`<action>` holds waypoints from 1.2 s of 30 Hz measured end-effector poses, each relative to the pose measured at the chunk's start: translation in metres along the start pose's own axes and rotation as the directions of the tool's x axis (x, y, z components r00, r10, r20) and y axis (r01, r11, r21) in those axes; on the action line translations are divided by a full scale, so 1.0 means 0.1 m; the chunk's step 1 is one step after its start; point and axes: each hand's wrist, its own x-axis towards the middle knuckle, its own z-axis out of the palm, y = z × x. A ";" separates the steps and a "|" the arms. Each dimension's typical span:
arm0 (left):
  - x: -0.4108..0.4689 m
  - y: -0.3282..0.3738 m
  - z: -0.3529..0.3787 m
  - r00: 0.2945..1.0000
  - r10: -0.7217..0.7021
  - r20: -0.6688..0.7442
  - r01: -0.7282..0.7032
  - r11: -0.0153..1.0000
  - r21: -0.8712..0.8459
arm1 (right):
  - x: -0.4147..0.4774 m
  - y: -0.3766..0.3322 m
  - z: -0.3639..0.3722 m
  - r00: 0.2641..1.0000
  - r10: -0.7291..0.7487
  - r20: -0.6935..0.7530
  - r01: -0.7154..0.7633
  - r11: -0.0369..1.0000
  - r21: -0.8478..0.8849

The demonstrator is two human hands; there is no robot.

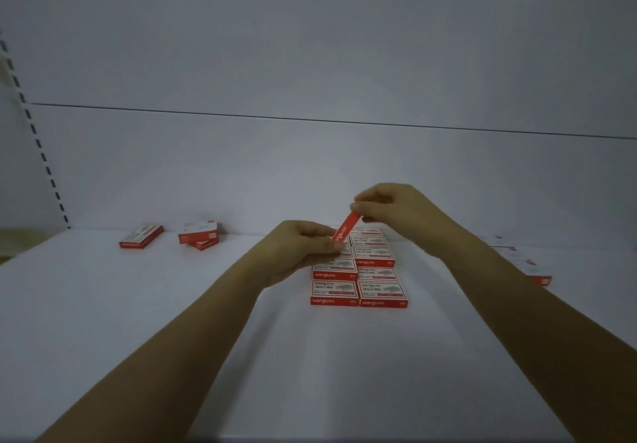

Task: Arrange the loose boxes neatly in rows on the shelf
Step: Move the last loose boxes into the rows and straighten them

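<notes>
A small red and white box (346, 229) hangs tilted in the air, seen edge-on, above the rows. My left hand (303, 251) pinches its lower end and my right hand (393, 211) pinches its upper end. Below them, several matching boxes (382, 293) lie flat in two neat columns on the white shelf (138, 304). My left hand hides part of the left column. At the back left lie a loose box (141, 236) and two stacked, skewed boxes (199, 234). More loose boxes (531, 267) lie at the right, behind my right forearm.
The shelf's white back panel (310, 167) rises right behind the boxes. A slotted upright (38, 143) runs along the left edge. Bare shelf surface stretches across the front and left.
</notes>
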 end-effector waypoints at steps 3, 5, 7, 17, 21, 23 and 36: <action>-0.02 -0.08 0.14 0.996 0.055 -0.069 -0.058 0.997 -0.046 | -0.11 -0.19 0.07 0.986 -0.167 0.000 0.163 0.962 -0.218; -0.04 -0.13 0.23 0.993 0.093 -0.079 -0.102 0.987 -0.121 | -0.19 -0.26 0.18 0.963 -0.266 0.041 0.265 0.907 -0.327; -0.05 -0.19 0.30 0.988 0.127 -0.091 -0.139 0.980 -0.145 | -0.25 -0.29 0.29 0.944 -0.314 0.100 0.325 0.843 -0.428; -0.14 -0.28 0.29 0.945 0.224 -0.240 -0.247 0.966 -0.073 | -0.39 -0.28 0.30 0.925 -0.368 0.089 0.366 0.811 -0.456; -0.22 -0.20 0.18 0.889 0.315 -0.332 -0.332 0.943 0.008 | -0.40 -0.17 0.21 0.939 -0.342 0.038 0.312 0.802 -0.509; -0.26 -0.14 0.16 0.863 0.373 -0.340 -0.352 0.928 0.123 | -0.40 -0.06 0.22 0.953 -0.304 0.002 0.267 0.830 -0.489; -0.36 -0.04 0.19 0.843 0.449 -0.296 -0.335 0.869 0.365 | -0.46 0.15 0.28 0.995 -0.095 -0.038 0.085 0.974 -0.211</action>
